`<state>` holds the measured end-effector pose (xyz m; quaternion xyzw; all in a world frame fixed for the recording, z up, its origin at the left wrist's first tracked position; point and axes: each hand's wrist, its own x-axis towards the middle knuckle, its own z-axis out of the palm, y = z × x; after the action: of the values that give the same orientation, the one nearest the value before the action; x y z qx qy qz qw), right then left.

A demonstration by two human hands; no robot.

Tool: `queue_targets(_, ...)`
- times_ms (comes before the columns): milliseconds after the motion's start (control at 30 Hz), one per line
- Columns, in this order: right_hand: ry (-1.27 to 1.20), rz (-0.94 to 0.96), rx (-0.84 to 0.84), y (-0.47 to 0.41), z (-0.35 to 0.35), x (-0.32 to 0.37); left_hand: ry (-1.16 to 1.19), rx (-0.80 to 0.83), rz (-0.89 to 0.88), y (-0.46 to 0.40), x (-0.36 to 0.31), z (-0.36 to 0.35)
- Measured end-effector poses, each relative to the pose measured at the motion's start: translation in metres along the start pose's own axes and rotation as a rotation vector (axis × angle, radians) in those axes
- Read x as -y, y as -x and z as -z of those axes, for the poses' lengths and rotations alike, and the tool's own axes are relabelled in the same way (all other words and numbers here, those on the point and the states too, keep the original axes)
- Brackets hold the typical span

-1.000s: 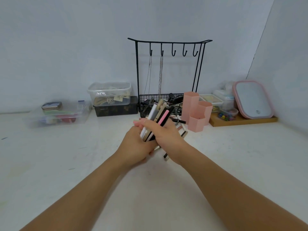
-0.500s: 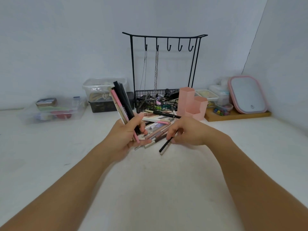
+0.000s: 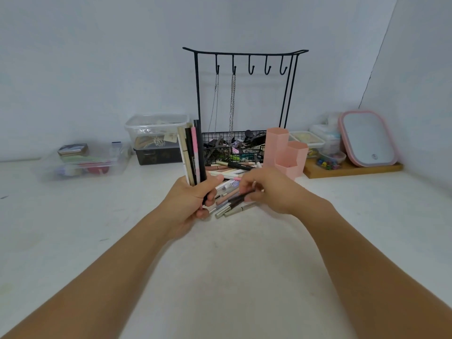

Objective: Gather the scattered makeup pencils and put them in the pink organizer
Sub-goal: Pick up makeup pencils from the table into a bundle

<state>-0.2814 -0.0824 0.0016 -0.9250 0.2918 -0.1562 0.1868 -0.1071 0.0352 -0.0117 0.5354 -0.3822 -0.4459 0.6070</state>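
A black jewellery stand [image 3: 244, 99] carries five hooks and two chains. The pink organizer [image 3: 285, 152] shows two hexagonal tubes. The left hand [image 3: 193, 201] grips an upright bundle of pencils [image 3: 192, 155], about five. The right hand [image 3: 266, 189] pinches a dark pencil [image 3: 238, 200] from the scattered pile [image 3: 230, 172] beside the organizer. One tube [image 3: 231, 184] reads "SWEET".

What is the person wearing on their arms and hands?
No sleeves show: both forearms are bare up to the picture's edge. The right hand wears a thin ring on one finger. The left hand shows no ring, watch or glove.
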Motion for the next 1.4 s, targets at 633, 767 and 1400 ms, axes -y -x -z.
queue_targets(633,-1.142,-0.065,-0.234,0.001,-0.007,0.058,-0.139,0.177,-0.071,0.013,0.002,-0.012)
queue_targets(767,-1.05,-0.102,-0.227,0.004,-0.006,0.068,-0.188,0.2,-0.043,0.017,0.002,-0.018)
queue_targets(1400,-0.89,-0.109,-0.159,0.014,-0.013,0.026,-0.478,-0.081,-0.313,0.002,0.002,0.01)
